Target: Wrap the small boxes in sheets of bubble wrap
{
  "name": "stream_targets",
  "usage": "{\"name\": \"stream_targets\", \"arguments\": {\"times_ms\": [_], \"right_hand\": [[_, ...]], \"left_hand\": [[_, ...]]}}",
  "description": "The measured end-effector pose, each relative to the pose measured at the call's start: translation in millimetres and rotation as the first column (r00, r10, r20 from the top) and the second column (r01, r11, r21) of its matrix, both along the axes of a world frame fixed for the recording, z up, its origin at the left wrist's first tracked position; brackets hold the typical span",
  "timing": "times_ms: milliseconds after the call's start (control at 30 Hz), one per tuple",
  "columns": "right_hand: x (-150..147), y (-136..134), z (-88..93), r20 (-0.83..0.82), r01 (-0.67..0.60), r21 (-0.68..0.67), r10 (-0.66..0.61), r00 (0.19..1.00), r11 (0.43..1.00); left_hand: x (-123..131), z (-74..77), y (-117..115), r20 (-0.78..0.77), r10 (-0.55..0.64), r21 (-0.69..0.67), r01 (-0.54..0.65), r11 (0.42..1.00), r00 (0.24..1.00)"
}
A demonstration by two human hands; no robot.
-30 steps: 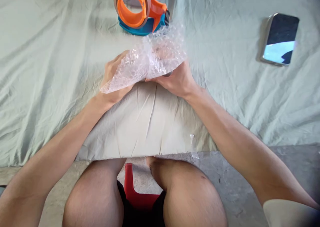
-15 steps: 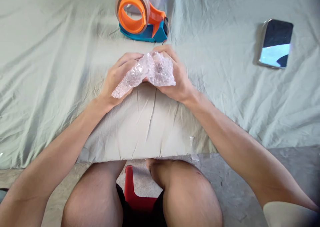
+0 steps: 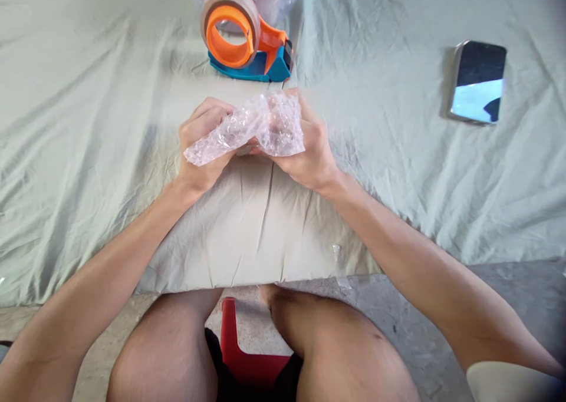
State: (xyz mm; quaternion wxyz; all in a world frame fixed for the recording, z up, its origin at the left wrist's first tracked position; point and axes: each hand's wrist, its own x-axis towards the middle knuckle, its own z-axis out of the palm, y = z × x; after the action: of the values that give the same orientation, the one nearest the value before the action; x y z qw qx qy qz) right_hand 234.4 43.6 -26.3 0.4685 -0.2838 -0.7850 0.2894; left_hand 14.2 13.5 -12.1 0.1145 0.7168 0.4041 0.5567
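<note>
A crumpled piece of clear bubble wrap (image 3: 283, 128) is held up between my two hands, over the front part of the cloth-covered table. My left hand (image 3: 201, 134) closes round its left side, and a loose flap slants down across that palm. On the other side my right hand (image 3: 312, 145) grips it, with most of its fingers behind the plastic. Whether anything is wrapped inside cannot be made out. Just beyond my hands stands an orange and blue tape dispenser (image 3: 260, 66) with a roll of tape on it.
A phone (image 3: 478, 83) lies face up at the right. Behind the dispenser is a clear plastic bag (image 3: 283, 1). A short strip of tape (image 3: 339, 266) hangs at the front edge of the grey-green cloth (image 3: 110, 83). Below is a red stool (image 3: 247, 361) between my legs.
My hands have moved slightly apart, the left one going a little left. The bubble wrap is stretched somewhat wider between them. The view has shifted a little.
</note>
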Motion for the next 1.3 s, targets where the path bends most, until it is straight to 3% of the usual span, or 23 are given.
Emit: {"name": "stream_targets", "arguments": {"times_ms": [267,400,533,733,967,1100,1200,1300], "right_hand": [[1,-10,3.5,-0.043,-0.027,-0.125,0.022,0.999,0.992],[0,-9,6.4,-0.103,-0.065,-0.246,0.041,0.994,0.967],[-2,-2,5.7,-0.189,-0.060,-0.277,0.006,0.982,0.959],[-1,3,10.4,-0.271,-0.127,-0.327,0.036,0.962,0.936],[-3,-3,11.4,-0.215,-0.015,-0.264,-0.044,0.976,0.965],[-7,-3,6.6,-0.164,0.110,-0.122,-0.130,0.978,0.986],[-9,-5,6.5,-0.137,0.227,-0.008,-0.226,0.965,0.974],[-10,-11,8.5,-0.117,0.246,0.011,-0.243,0.963,0.969]], "left_hand": [[-6,3.4,2,-0.010,0.015,-0.124,-0.016,0.992,1.000],[-2,6.4,-3,-0.005,0.081,-0.073,-0.081,0.994,0.997],[-2,4.5,-5,-0.065,0.130,-0.042,-0.132,0.990,0.989],[-10,-6.3,0,-0.140,0.059,-0.135,-0.078,0.988,0.988],[-7,-11.2,2,-0.120,0.022,-0.119,-0.036,0.992,0.993],[-3,-7.7,-1,-0.055,0.024,-0.132,-0.031,0.991,0.998],[2,-3.1,-4,0.008,-0.007,-0.195,0.008,0.981,1.000],[5,-2.2,-4,0.090,-0.032,-0.262,0.054,0.964,0.995]]}}
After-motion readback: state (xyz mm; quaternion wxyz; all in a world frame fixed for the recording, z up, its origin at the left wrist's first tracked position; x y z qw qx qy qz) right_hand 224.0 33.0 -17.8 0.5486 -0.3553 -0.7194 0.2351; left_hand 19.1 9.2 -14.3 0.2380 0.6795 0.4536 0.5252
